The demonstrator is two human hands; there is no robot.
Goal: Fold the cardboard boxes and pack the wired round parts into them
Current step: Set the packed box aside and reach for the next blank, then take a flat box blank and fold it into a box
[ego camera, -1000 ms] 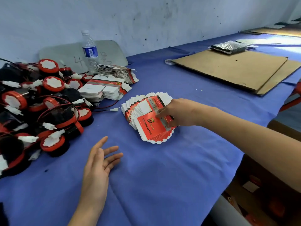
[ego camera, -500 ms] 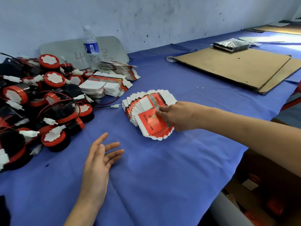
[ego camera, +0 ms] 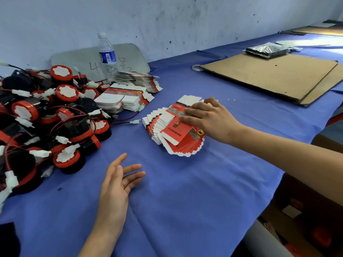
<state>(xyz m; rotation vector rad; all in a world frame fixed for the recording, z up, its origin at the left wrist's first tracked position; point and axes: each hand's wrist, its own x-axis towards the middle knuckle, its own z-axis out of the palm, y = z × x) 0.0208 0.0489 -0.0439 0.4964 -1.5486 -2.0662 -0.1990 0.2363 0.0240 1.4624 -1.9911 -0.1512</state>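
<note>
Right hand lies fingers-spread and fairly straight on top of the fanned box blanks, pressing rather than gripping; whether the thumb hooks under an edge is hidden. Left hand rests on the blue cloth, fingers loose and apart, holding nothing. Step in hand, by the look of it: singling out one blank from the fan, before any folding. Next move likely calls for sliding the top blank free without dragging its neighbours, then bringing the left hand in to help square it open. Blanks are flat, red and white printed card with scalloped flap edges, spread like a deck in the middle of the cloth. More blanks sit in spare stacks beyond. Wired round parts, black with red rims and white connectors, are heaped well to the left, wires tangled; none is boxed yet.
</note>
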